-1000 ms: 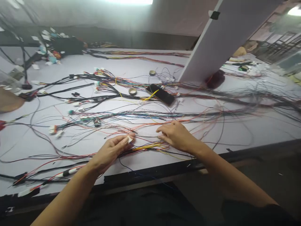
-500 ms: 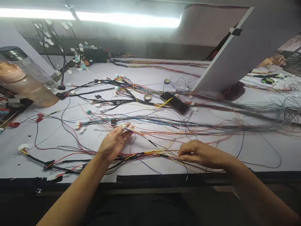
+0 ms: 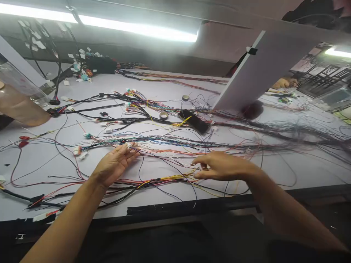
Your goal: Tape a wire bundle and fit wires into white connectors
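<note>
A small white connector (image 3: 128,145) with thin wires running off to the right is pinched between the thumb and fingers of my left hand (image 3: 115,164), palm turned up. My right hand (image 3: 223,166) hovers over the loose wires to the right, its thumb and forefinger apart. Thin light-coloured wire ends (image 3: 196,167) lie at its fingertips; I cannot tell whether it touches them. Below both hands runs a wire bundle (image 3: 172,178) with yellow, red and black strands. Orange and dark wires (image 3: 170,151) stretch across the table between the hands.
A dark phone-like slab (image 3: 194,122) lies among the harnesses, beside a tape roll (image 3: 163,115) and a smaller roll (image 3: 185,98). A bottle (image 3: 23,106) is at the left. An upright white panel (image 3: 246,80) stands at the right; another person's hand (image 3: 283,83) shows beyond it.
My right hand has opened its pinch on the light wire and risen a little. My left hand still holds the white connector. The camera view has swung to the right.
</note>
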{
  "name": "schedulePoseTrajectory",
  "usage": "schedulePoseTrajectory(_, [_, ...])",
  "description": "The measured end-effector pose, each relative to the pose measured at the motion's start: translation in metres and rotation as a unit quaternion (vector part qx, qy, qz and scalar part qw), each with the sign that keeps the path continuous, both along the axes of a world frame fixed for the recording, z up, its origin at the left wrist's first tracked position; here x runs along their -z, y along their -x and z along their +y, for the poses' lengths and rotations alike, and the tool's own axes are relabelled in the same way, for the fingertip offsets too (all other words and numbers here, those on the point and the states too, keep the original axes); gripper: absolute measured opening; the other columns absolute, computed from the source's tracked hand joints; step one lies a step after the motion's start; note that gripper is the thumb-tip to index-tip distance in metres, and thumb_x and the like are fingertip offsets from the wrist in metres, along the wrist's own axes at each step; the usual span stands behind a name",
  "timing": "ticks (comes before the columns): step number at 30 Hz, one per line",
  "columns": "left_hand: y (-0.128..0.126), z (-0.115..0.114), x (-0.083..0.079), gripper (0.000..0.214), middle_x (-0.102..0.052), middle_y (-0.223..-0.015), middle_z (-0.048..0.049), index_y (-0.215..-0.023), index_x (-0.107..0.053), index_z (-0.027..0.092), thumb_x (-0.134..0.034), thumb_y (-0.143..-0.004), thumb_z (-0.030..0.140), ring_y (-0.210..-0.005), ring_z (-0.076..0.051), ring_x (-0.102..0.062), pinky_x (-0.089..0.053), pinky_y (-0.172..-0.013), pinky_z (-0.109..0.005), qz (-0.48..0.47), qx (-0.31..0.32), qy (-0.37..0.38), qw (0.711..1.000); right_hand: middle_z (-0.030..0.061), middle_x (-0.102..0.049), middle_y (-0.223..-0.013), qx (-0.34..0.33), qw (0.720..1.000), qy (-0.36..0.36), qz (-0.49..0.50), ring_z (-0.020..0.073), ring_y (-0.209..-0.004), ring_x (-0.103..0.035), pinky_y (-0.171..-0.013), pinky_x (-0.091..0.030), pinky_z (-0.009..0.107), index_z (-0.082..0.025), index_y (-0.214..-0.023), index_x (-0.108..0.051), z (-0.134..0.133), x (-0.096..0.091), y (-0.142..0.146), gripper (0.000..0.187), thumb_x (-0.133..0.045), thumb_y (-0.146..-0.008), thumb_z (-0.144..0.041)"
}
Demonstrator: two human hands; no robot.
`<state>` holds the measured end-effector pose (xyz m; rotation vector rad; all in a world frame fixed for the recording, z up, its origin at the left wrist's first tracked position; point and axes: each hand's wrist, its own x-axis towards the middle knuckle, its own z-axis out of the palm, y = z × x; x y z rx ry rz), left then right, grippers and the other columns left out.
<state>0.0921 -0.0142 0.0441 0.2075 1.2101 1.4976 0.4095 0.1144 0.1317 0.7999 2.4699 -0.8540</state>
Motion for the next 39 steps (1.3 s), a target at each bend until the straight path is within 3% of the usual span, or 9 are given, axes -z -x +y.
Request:
schedulePoseTrajectory(3, [-0.001,0.003,-0.006,0.014,-0.075,-0.103,-0.0139,-0.084,-0.069,0.012,-0.058,-0.091,0.017,-0.111,-0.027,-0.067,-0.053,-0.101,-0.04,0.002,0.006,-0.008,1.0,0.0075,-0.071,-0.09,-0.052,0.998,0.004,-0.025,0.02,-0.076,-0.06,-0.062,-0.035,0.026,-0.019,-0.11,-0.068,-0.003,0.018,0.038,0.041,-0.057,-0.088,-0.052])
schedulePoseTrajectory(6, [0.0,0.005,-0.014,0.015,-0.072,-0.115,-0.0157,-0.084,-0.067,0.012,-0.056,-0.093,0.016,-0.117,-0.027,-0.065,-0.053,-0.102,-0.039,0.01,0.006,-0.007,1.0,0.0044,-0.064,-0.08,-0.035,0.999,0.023,0.027,0.0145,-0.07,-0.052,-0.061,-0.032,0.025,-0.015,-0.097,-0.068,0.0,0.028,0.058,0.026,-0.053,-0.092,-0.037])
schedulePoseTrajectory(10, [-0.001,-0.01,-0.019,0.012,-0.071,-0.114,-0.0174,-0.083,-0.067,0.012,-0.06,-0.091,0.018,-0.116,-0.03,-0.065,-0.051,-0.104,-0.045,0.008,0.017,0.009,1.0,-0.003,-0.049,-0.067,0.006,0.972,0.197,0.125,0.0093,-0.061,-0.043,-0.06,-0.035,0.022,-0.015,-0.089,-0.063,0.011,0.021,0.051,0.027,-0.049,-0.095,-0.037])
schedulePoseTrajectory(14, [-0.023,-0.033,-0.019,0.02,-0.065,-0.129,-0.0179,-0.1,-0.07,0.013,-0.066,-0.089,0.029,-0.122,-0.034,-0.06,-0.046,-0.108,-0.048,-0.067,0.103,0.014,0.992,-0.0019,-0.053,-0.069,0.088,0.959,0.204,0.175,0.0098,-0.064,-0.047,-0.062,-0.038,0.022,-0.012,-0.096,-0.065,0.013,0.012,0.041,0.033,-0.052,-0.094,-0.042])
schedulePoseTrajectory(20, [-0.075,-0.028,-0.01,0.024,-0.065,-0.127,-0.0176,-0.104,-0.071,0.012,-0.064,-0.091,0.032,-0.124,-0.033,-0.058,-0.04,-0.11,-0.052,-0.165,0.225,-0.068,0.958,-0.001,-0.059,-0.071,0.01,0.953,0.251,0.172,0.0077,-0.063,-0.048,-0.063,-0.038,0.02,-0.014,-0.086,-0.064,-0.023,0.009,0.043,0.03,-0.05,-0.097,-0.037])
schedulePoseTrajectory(25, [-0.086,-0.032,-0.001,0.024,-0.072,-0.105,-0.0118,-0.102,-0.074,0.014,-0.069,-0.087,0.032,-0.104,-0.023,-0.065,-0.047,-0.101,-0.039,-0.15,0.171,-0.064,0.972,0.0027,-0.067,-0.083,-0.001,0.926,0.353,0.133,0.0095,-0.07,-0.056,-0.067,-0.045,0.02,-0.014,-0.101,-0.064,-0.025,0.013,0.036,0.029,-0.049,-0.098,-0.04])
schedulePoseTrajectory(30, [-0.092,-0.048,-0.012,0.029,-0.072,-0.085,-0.0084,-0.098,-0.077,0.013,-0.078,-0.079,0.036,-0.087,-0.016,-0.065,-0.048,-0.094,-0.03,-0.107,0.126,-0.04,0.985,0.0098,-0.068,-0.11,0.015,0.95,0.239,0.202,0.0161,-0.099,-0.061,-0.091,-0.046,0.029,-0.012,-0.108,-0.067,-0.005,0.039,0.062,0.037,-0.039,-0.102,-0.037])
schedulePoseTrajectory(35, [-0.095,-0.058,-0.021,0.035,-0.072,-0.092,-0.0087,-0.099,-0.078,0.015,-0.082,-0.074,0.04,-0.091,-0.019,-0.063,-0.046,-0.099,-0.034,-0.076,0.139,-0.054,0.986,0.0088,-0.069,-0.116,-0.046,0.944,0.212,0.249,0.0188,-0.105,-0.06,-0.096,-0.045,0.032,-0.013,-0.115,-0.068,-0.001,0.064,0.135,0.032,-0.044,-0.099,-0.026])
schedulePoseTrajectory(39, [-0.091,-0.071,-0.025,0.029,-0.068,-0.1,-0.0085,-0.099,-0.078,0.017,-0.075,-0.081,0.04,-0.096,-0.021,-0.062,-0.044,-0.101,-0.036,-0.038,0.166,-0.064,0.983,0.0055,-0.067,-0.117,0.061,0.945,0.191,0.259,0.0152,-0.098,-0.059,-0.085,-0.047,0.027,-0.016,-0.128,-0.061,0.016,0.064,0.186,0.035,-0.043,-0.099,-0.025])
